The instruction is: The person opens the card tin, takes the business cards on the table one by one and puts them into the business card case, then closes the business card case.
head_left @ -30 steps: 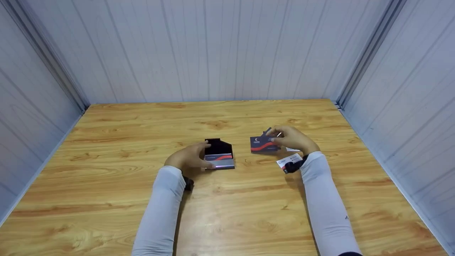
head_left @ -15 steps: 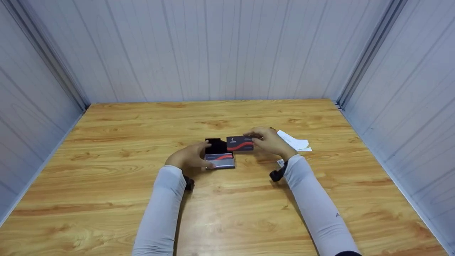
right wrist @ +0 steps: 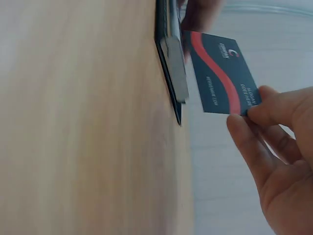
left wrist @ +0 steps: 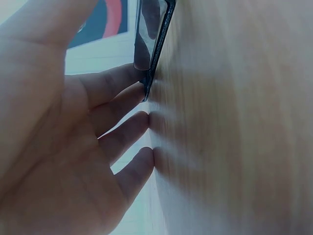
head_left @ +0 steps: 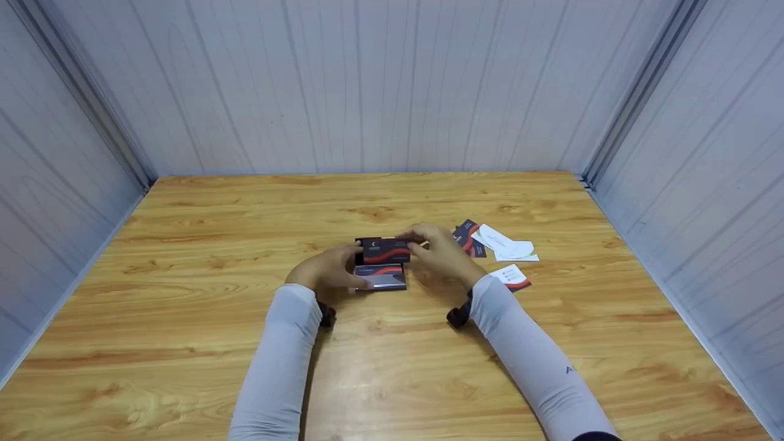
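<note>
An open card case (head_left: 387, 280), with a black lining and a shiny metal pocket, lies on the table. A card with a red wave shows in its pocket. My left hand (head_left: 324, 268) holds the case at its left side, thumb by the pocket, fingers at the lid. In the left wrist view several fingertips (left wrist: 144, 117) reach the case edge and the tabletop. My right hand (head_left: 438, 252) pinches a dark business card (right wrist: 220, 73) with a red wave by one end. That card hangs over the lid, just above the pocket in the head view.
Right of my right hand lie loose cards: dark ones (head_left: 468, 236) with red waves, white ones (head_left: 505, 244) overlapping them, and a white card (head_left: 513, 277) with a red and dark edge, partly behind my wrist. Pale panel walls (head_left: 367, 92) enclose the wooden table (head_left: 380, 367).
My right hand has carried the dark card leftward from the loose cards to over the open case, uncovering those cards. My left hand has stayed at the case.
</note>
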A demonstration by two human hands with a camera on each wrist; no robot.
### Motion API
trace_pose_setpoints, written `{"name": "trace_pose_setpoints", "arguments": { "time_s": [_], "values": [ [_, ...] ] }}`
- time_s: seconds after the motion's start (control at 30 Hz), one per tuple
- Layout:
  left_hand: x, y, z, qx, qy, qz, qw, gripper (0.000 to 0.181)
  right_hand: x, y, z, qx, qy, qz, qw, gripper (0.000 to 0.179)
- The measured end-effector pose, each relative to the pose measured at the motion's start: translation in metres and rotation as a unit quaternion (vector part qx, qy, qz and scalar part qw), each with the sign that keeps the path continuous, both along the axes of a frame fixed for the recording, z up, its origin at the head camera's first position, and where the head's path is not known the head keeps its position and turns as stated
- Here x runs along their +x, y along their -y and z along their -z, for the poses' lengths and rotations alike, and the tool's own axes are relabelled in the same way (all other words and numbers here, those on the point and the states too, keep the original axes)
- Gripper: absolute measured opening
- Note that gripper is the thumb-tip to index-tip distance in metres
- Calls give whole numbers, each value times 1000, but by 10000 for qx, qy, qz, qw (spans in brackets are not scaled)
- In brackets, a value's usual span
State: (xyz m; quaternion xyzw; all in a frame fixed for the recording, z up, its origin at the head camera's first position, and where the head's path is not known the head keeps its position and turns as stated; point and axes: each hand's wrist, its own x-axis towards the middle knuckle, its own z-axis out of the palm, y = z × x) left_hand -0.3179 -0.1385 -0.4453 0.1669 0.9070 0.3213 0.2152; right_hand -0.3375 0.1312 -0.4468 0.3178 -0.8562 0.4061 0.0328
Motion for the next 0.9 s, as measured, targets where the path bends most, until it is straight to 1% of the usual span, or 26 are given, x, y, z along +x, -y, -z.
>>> {"name": "trace_pose_setpoints", "arguments": {
  "time_s": [0.17, 0.23, 0.33, 0.47, 0.67, 0.8, 0.9],
  "values": [
    [-1, -1, 1, 129, -4, -54, 9999, 99, 3, 8, 2, -20, 129, -147, 9998, 26],
    [-1, -1, 1, 69, 8, -80, 9999, 102, 4, 9, 3, -31, 203, -224, 9995, 27],
    [-1, -2, 1, -46, 18, -80, 10000, 102, 5, 10, 4, -7, 265, -332, 9991, 26],
    [-1, -2, 1, -188, -66, -23, 9998, 101, 4, 9, 4, 193, 441, -344, 9982, 26],
    [-2, -3, 0, -48, -125, -10, 9999, 99, 4, 8, 3, 508, 772, -267, 9954, 25],
    [-2, -2, 0, -41, -84, -59, 9999, 98, 4, 7, 3, 577, 989, -304, 9930, 24],
    [-1, -2, 0, -108, -106, 9, 9999, 97, 4, 7, 4, 635, 1100, -400, 9911, 26]
  ]
}}
